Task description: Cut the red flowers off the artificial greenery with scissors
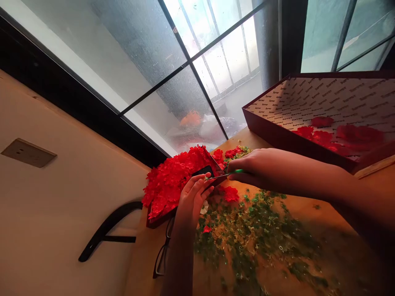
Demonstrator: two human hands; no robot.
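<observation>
Your right hand point(249, 167) is clenched on green-handled scissors point(236, 171), blades at the rim of a dark red box point(215, 161) of red fake flowers point(174, 181) your left hand point(193, 201) seems to grip, with green scraps point(249, 234) and glasses point(161, 257) nearby, and a bigger open box point(308, 105) beyond.

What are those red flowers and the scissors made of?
The red flowers look like artificial fabric or thin plastic, matte with crisp petal edges; it's hard to tell which. The scissors seem to have glossy green plastic handles and a slim metal blade.
</observation>
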